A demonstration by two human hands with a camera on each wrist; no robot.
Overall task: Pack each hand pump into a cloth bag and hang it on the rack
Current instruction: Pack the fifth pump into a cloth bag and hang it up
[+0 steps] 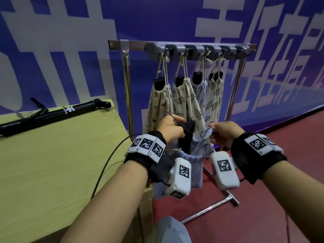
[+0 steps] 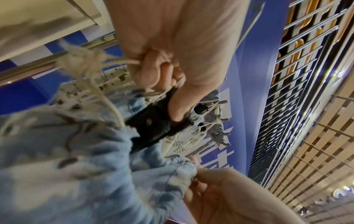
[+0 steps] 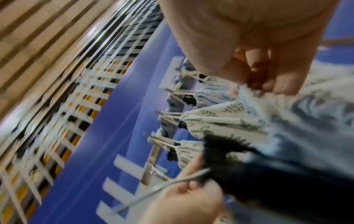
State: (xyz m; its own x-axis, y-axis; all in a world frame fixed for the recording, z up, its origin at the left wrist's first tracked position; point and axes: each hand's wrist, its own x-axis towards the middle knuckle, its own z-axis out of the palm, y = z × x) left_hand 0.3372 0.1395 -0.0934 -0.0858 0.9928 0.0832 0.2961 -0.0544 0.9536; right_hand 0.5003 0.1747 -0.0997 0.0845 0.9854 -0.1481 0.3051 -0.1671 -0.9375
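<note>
Pump point(image 1: 188, 135) in hand, black and upright, its lower length already down inside the pale blue cloth bag point(image 1: 198, 151) while its handle end stands out of the mouth. The left hand point(image 1: 171, 128) curls round that top end and, in the left wrist view, also traps a loop of the cream drawstring point(image 2: 107, 63) in its fist. Just to its right, the right hand point(image 1: 223, 131) pinches the bag's gathered rim between thumb and fingertips, holding the mouth up and open; the bag hangs free below both hands, clear of the bench point(image 1: 61, 146).

The step looks like seating the pump and closing the bag. To do it well, the right hand's pinch should hold the rim taut while the left lets the pump slide fully down, then the cord is drawn so the mouth gathers snug under the handle. Both cord ends need pulling evenly, or the bag may hang crooked.

Beyond the hands, the rack point(image 1: 184, 47) carries four filled bags point(image 1: 185, 100) on its hooks, with free hooks at its far right. Off to the left, another pump point(image 1: 52, 114) lies on the bench.
</note>
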